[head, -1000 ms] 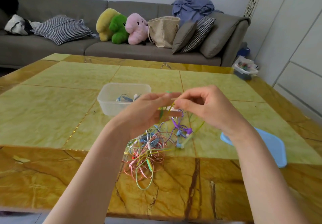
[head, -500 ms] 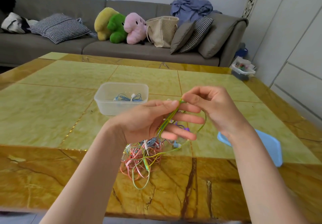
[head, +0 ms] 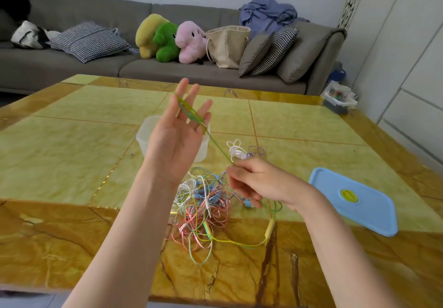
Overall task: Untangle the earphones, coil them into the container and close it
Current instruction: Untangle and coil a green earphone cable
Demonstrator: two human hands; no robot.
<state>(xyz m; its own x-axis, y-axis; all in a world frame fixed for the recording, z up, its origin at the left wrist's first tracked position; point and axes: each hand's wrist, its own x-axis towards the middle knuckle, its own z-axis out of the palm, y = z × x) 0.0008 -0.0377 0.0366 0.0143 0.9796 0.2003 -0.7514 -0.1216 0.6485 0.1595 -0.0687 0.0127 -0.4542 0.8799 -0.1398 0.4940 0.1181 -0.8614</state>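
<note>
Green cord [head: 217, 146] is running taut between the two hands above the table. The right hand [head: 260, 183] is pinching its lower end between thumb and curled fingers, low over the table. The left hand [head: 178, 135] is standing raised with the palm facing the camera and the fingers straight and spread, the cord looping around those fingers in a few thin turns. Below the right hand the same earphone is trailing down as a yellow-green line to a small yellow piece and curving back along the table toward the tangle. The tangle of earphones [head: 203, 199] is lying on the marble table [head: 72, 164] beneath both wrists, a loose heap of pink, blue, white and green cords with loops spilling toward the near edge. A white and purple earphone [head: 242, 152] is lying just beyond the right hand. The clear container [head: 146, 137] is sitting behind the left hand, mostly hidden by it. The blue lid [head: 354, 199] is lying flat to the right, well apart from the container.
</note>
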